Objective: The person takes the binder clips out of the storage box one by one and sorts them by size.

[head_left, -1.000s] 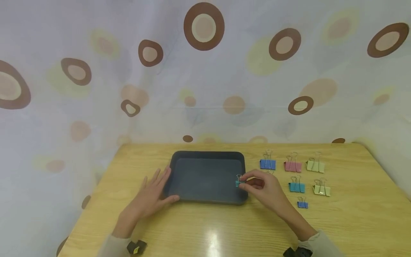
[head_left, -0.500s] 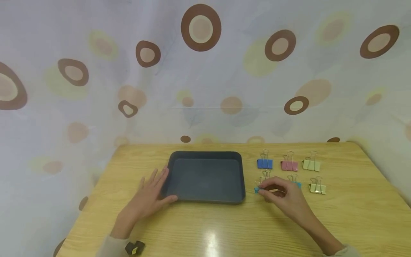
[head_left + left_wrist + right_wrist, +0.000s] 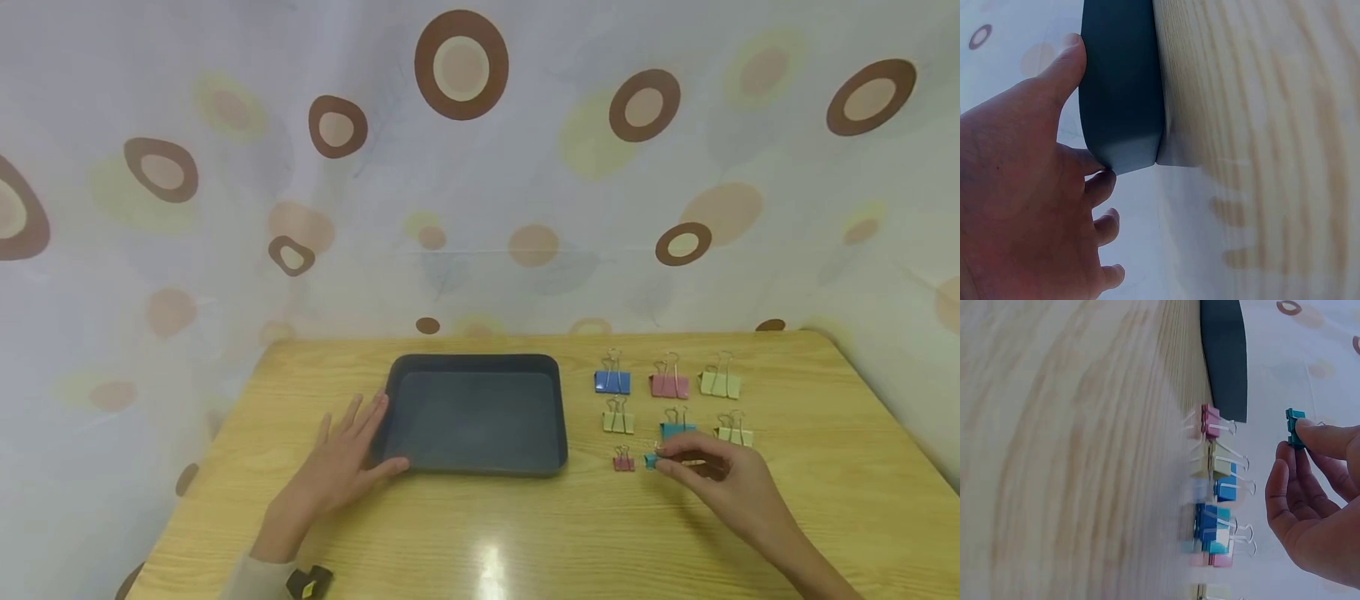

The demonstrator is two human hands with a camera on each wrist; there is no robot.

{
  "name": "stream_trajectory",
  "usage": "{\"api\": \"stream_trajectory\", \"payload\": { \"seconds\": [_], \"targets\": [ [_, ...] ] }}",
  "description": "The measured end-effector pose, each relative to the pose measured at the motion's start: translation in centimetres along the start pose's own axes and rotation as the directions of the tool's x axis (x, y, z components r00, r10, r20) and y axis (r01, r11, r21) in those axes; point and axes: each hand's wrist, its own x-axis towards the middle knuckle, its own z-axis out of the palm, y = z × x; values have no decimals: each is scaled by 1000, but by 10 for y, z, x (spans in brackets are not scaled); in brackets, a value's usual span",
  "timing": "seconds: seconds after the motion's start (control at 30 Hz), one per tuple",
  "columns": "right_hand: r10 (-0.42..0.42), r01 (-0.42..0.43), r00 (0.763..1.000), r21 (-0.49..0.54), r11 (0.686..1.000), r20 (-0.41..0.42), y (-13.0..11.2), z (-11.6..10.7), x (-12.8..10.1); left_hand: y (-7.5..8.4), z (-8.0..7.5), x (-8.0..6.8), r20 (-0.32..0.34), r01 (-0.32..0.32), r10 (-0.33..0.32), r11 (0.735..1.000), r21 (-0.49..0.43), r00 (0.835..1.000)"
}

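My right hand [image 3: 720, 483] has carried the small teal binder clip [image 3: 651, 461] from the dark tray [image 3: 558, 417] to lower right of centre, pinching it just above the table beside a small red clip [image 3: 623, 461], while my left hand [image 3: 341, 467] rests flat against the tray's left edge.
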Motion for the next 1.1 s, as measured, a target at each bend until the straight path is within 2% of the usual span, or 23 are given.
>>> {"api": "stream_trajectory", "payload": {
  "seconds": [0.27,0.53,0.83,1.1],
  "targets": [
    [-10,9,1000,-66,998,-16,12,-22,-11,2,1,0,22,6,-6,1000,-16,1000],
    [-38,35,999,-94,995,-30,22,-42,-11,0,1,2,30,9,-9,1000,-23,1000],
    [31,-32,999,-137,990,-10,41,-66,-14,-4,1,4,43,5,-4,1000,-21,999],
    [97,-90,995,-254,963,16,54,-76,-14,-2,-3,0,38,8,-7,1000,-30,999]
  ]
}}
